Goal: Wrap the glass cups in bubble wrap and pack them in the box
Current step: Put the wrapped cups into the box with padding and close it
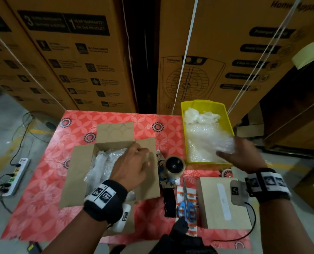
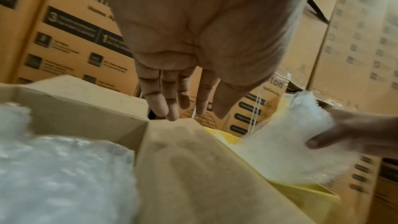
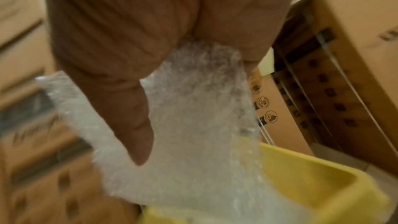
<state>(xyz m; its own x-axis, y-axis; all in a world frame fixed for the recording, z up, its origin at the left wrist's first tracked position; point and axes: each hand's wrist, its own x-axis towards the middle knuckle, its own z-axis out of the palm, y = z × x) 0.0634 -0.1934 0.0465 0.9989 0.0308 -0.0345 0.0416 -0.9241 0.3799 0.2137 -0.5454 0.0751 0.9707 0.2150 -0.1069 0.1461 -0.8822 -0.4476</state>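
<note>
An open cardboard box (image 1: 79, 171) sits centre-left on the red patterned table, with bubble-wrapped bundles (image 1: 101, 162) inside it. My left hand (image 1: 143, 154) hovers over the box's right flap (image 2: 193, 168); its fingers (image 2: 172, 98) are straight and hold nothing, with their tips at the flap's top edge. My right hand (image 1: 244, 154) grips a bubble-wrap bundle (image 1: 224, 143) over the yellow tray (image 1: 184, 125), which holds more bubble wrap. In the right wrist view the thumb (image 3: 133, 125) lies across the bundle (image 3: 193, 125). No bare glass shows through the wrap.
Between box and tray stands a tape dispenser (image 1: 173, 166). Blue scissors (image 1: 187, 206) lie on a strip of labels, beside a small closed carton (image 1: 218, 202). Tall printed cartons (image 1: 79, 61) wall off the table's far side. A power strip (image 1: 17, 176) lies on the floor at left.
</note>
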